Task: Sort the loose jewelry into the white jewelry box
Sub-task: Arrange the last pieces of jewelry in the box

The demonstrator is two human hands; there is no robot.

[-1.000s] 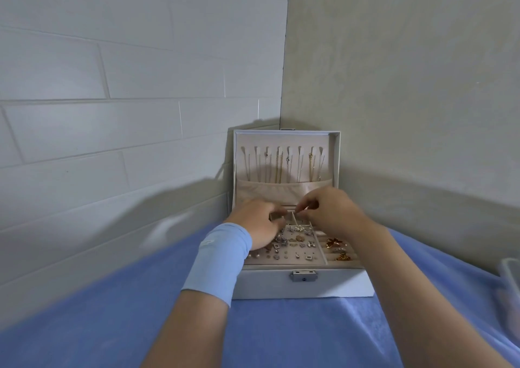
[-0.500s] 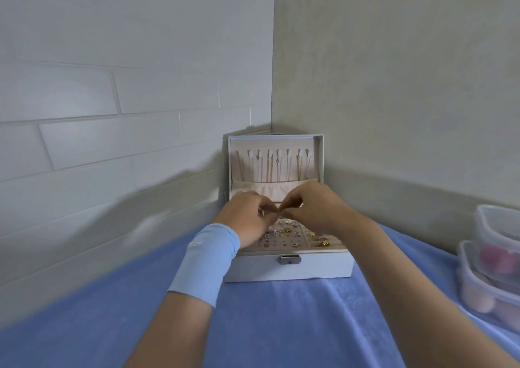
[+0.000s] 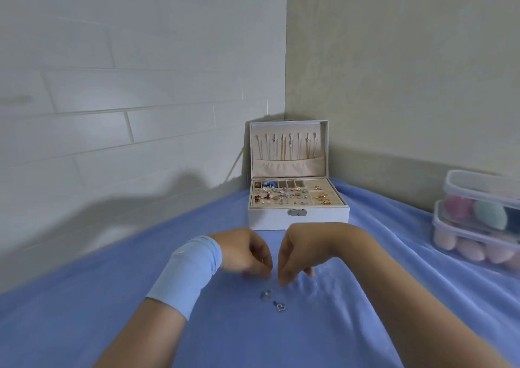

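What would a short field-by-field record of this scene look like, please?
Surface: blue cloth
Box: white jewelry box, open, in the far corner, lid upright
Lid: necklaces hang in a row above a pocket
Tray: tray holds many small pieces in compartments
Loose: silver piece and heart pendant lie on the cloth
Left: left hand, fingers pointing down just beyond the loose pieces; grip blurred
Right: right hand, beside it, same pose; grip blurred
Right edge: stacked clear containers
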